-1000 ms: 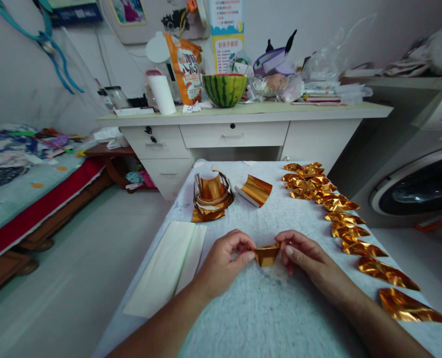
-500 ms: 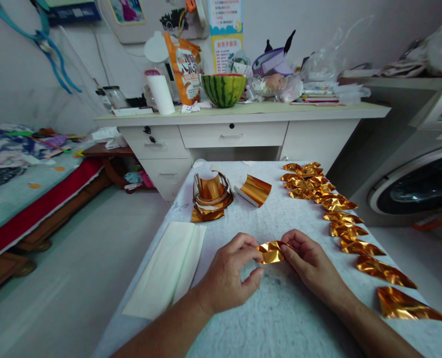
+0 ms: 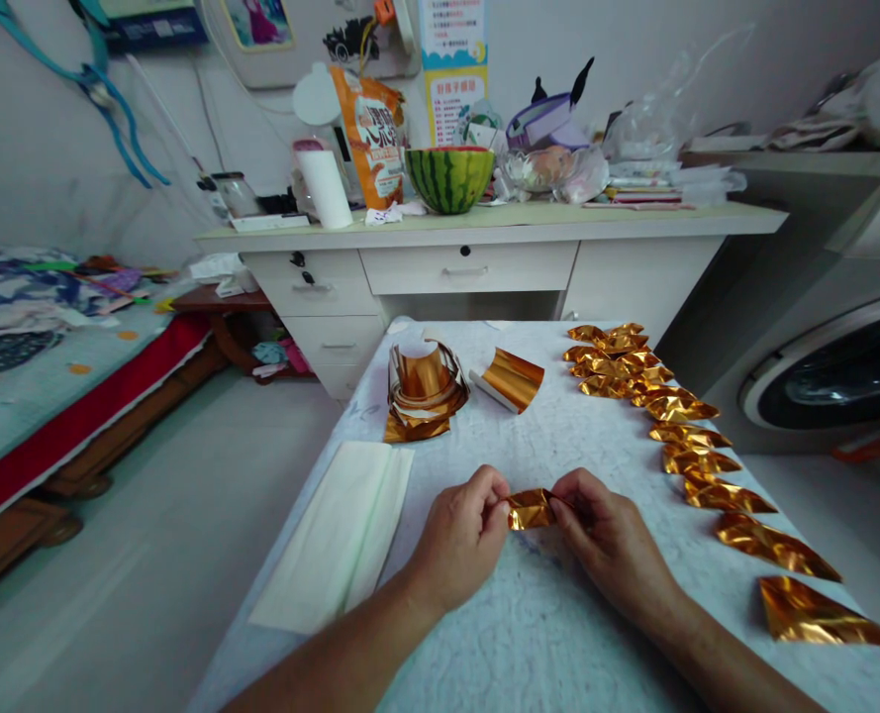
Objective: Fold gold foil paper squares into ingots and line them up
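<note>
Between my two hands is a small folded piece of gold foil paper (image 3: 531,509), held just over the cloth-covered table. My left hand (image 3: 463,540) pinches its left end between thumb and fingers. At the other end, my right hand (image 3: 604,535) grips it the same way, hiding that tip. Several folded gold foil pieces (image 3: 777,548) lie in a slanting row down the table's right side. Beyond my hands sit a curled stack of gold foil sheets (image 3: 421,386) and one separate curved foil sheet (image 3: 514,378).
A folded pale paper sheet (image 3: 336,535) lies left of my hands on the table (image 3: 543,634). Behind stands a white desk (image 3: 476,267) with a halved watermelon (image 3: 449,178) on it. A washing machine (image 3: 826,297) is at the right, a bed (image 3: 60,396) at the left.
My left thumb and fingers have closed onto the left end of the foil piece; they were looser and apart before. The view has shifted slightly.
</note>
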Demonstrator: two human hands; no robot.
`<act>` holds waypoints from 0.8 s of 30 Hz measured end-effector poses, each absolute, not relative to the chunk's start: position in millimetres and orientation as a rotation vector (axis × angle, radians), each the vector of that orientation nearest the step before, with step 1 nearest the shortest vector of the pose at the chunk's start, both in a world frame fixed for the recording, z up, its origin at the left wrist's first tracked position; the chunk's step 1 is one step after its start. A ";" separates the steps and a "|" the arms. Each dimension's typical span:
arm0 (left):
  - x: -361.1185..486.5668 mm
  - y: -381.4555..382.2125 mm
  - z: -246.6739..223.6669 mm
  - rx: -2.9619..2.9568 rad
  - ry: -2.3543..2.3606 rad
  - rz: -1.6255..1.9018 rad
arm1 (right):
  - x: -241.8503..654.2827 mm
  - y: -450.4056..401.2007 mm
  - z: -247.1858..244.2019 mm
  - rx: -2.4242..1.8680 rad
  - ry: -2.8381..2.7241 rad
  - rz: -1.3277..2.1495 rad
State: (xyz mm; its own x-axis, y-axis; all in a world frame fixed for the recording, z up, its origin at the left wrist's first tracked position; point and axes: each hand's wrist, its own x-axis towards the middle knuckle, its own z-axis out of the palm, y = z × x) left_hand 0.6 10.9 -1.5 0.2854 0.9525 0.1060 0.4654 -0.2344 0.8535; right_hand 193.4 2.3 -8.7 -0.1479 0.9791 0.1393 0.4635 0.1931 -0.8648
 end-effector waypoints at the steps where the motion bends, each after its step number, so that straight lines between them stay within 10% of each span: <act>1: 0.4 10.4 -0.4 1.826 1.266 0.848 | 193.7 2.7 -9.5 -1.371 -1.734 0.876; 24: -1.1 10.2 -2.2 1.951 1.235 0.828 | 194.2 -2.8 -5.8 -1.355 -1.886 0.846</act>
State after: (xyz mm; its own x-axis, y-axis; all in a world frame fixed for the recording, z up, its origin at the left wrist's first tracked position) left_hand -1.1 10.2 -2.2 0.3489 0.9241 0.1560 0.4946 -0.3230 0.8069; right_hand 194.2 -2.8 -5.8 -0.2481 0.9588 0.1387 0.5338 0.2547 -0.8063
